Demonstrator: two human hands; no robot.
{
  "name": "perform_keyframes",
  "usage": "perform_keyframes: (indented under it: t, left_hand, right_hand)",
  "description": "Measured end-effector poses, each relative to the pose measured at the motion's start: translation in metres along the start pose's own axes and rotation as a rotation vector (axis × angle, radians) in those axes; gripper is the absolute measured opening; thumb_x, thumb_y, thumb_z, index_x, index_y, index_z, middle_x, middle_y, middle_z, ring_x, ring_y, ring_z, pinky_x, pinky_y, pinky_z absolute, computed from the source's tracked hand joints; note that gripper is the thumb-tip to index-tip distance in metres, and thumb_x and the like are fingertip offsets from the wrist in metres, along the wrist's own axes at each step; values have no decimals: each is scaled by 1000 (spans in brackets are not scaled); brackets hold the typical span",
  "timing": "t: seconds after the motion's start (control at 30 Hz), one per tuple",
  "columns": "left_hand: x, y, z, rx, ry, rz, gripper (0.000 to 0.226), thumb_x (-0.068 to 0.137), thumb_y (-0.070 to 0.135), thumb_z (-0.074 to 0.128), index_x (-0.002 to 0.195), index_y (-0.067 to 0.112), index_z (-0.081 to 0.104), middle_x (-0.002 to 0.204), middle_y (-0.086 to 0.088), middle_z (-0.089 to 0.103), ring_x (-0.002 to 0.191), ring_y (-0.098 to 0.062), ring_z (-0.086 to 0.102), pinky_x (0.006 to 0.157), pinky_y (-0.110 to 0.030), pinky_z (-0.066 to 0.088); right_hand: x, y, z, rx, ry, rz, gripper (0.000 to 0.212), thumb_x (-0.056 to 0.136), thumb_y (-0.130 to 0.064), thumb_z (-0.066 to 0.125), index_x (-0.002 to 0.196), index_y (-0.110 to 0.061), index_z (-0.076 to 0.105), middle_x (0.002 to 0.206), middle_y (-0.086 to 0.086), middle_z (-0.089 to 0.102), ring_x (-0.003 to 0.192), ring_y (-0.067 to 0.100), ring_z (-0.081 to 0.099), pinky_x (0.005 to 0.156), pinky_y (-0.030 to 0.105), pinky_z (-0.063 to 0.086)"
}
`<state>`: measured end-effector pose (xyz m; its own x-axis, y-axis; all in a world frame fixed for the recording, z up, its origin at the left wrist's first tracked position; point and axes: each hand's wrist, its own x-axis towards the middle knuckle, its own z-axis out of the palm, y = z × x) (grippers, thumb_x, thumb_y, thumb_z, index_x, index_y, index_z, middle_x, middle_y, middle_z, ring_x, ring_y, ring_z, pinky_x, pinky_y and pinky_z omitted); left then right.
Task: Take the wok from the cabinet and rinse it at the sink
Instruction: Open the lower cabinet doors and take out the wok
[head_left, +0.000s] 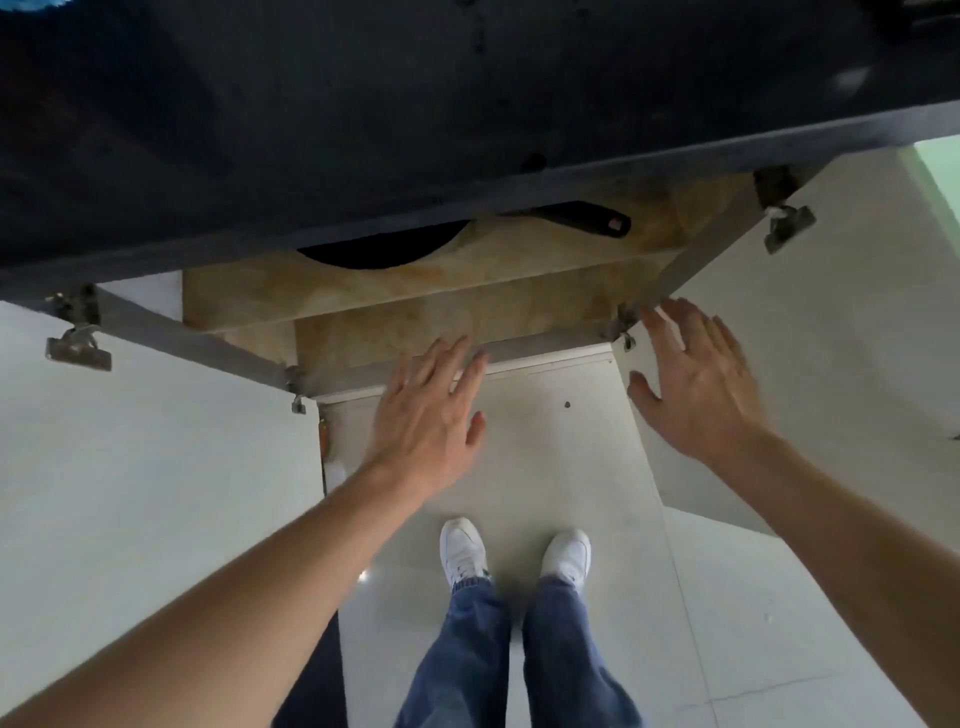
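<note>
I look straight down past the dark countertop (467, 104) into an open base cabinet. A black wok (384, 249) lies on the cabinet's marbled shelf (363, 291), mostly hidden under the counter edge; its black handle (582, 218) points right. My left hand (431, 415) hovers open in front of the cabinet's lower frame, fingers spread. Also empty and spread, my right hand (696, 379) is beside the inner face of the right cabinet door (831, 338). Neither hand touches the wok. No sink is in view.
Both white cabinet doors stand swung open, the left door (130, 467) wide to the left with metal hinges (78, 343) showing. My legs in jeans and white shoes (514, 556) stand on a pale tiled floor (675, 623).
</note>
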<state>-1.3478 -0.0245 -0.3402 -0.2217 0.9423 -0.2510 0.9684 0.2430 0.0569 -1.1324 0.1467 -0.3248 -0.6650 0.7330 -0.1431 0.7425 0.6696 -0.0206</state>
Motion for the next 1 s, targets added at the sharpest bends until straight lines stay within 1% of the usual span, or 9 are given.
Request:
perform_keyframes:
  t: [0.1, 0.23, 0.4, 0.53, 0.67, 0.77, 0.83, 0.93, 1.0]
  left_hand:
    - [63, 6, 8, 12, 77, 41, 73, 89, 37, 52, 153, 16, 23, 162, -10, 22, 148, -29, 24, 118, -51, 25]
    - [136, 12, 9, 18, 173, 25, 87, 80, 32, 60, 154, 14, 18, 162, -12, 19, 145, -33, 26, 119, -50, 24]
    - [184, 23, 7, -72, 273, 41, 92, 79, 22, 65, 155, 11, 14, 164, -11, 14, 149, -30, 20, 122, -46, 21]
    - [197, 31, 11, -111, 254, 40, 93, 81, 20, 63, 155, 10, 10, 165, -10, 11, 151, -26, 16, 122, -41, 20]
    - [182, 35, 18, -133, 222, 16, 91, 83, 21, 61, 156, 10, 7, 166, -7, 8, 152, -23, 10, 123, -42, 17]
    - [156, 39, 30, -162, 216, 14, 86, 85, 21, 59, 156, 11, 11, 166, -5, 9, 153, -20, 8, 123, -41, 17]
    - [136, 42, 34, -192, 220, 36, 77, 90, 22, 53, 156, 13, 14, 166, -4, 10, 153, -21, 8, 123, -42, 18]
    - [110, 57, 39, -349, 220, 46, 63, 97, 24, 43, 155, 16, 20, 166, -3, 11, 153, -19, 9, 123, -39, 18]
    - [96, 70, 40, -580, 254, -17, 56, 100, 26, 41, 153, 16, 27, 165, 1, 14, 151, -14, 14, 121, -26, 18]
  right_hand:
    - [44, -5, 20, 61, 105, -72, 63, 91, -39, 49, 145, -9, 37, 145, 19, 47, 133, 38, 46, 113, 53, 39]
    - [102, -7, 38, 157, 205, -86, 64, 95, -46, 34, 150, -14, 27, 148, 16, 43, 132, 37, 48, 106, 55, 46]
    - [156, -1, 54, 209, 271, -97, 62, 97, -42, 46, 151, -17, 29, 142, 14, 52, 126, 34, 55, 101, 52, 52]
    - [170, 3, 56, 295, 315, -72, 46, 98, -33, 56, 138, -14, 49, 122, 14, 66, 104, 34, 67, 85, 48, 60]
    - [153, -3, 58, 366, 311, -107, 38, 96, -32, 59, 128, -11, 57, 107, 14, 71, 82, 34, 71, 72, 46, 63]
    - [116, -19, 69, 458, 273, -68, 39, 95, -30, 60, 130, -12, 57, 114, 15, 68, 83, 35, 70, 73, 47, 62]
    - [91, -29, 72, 532, 269, 19, 37, 92, -26, 66, 126, -11, 60, 110, 13, 67, 80, 35, 69, 70, 46, 61]
    - [53, -34, 72, 618, 294, 120, 33, 86, -19, 73, 118, -10, 67, 97, 12, 67, 72, 32, 66, 65, 39, 58]
    - [32, -39, 69, 668, 296, 150, 32, 86, -18, 73, 116, -11, 69, 94, 10, 68, 70, 27, 64, 65, 34, 56]
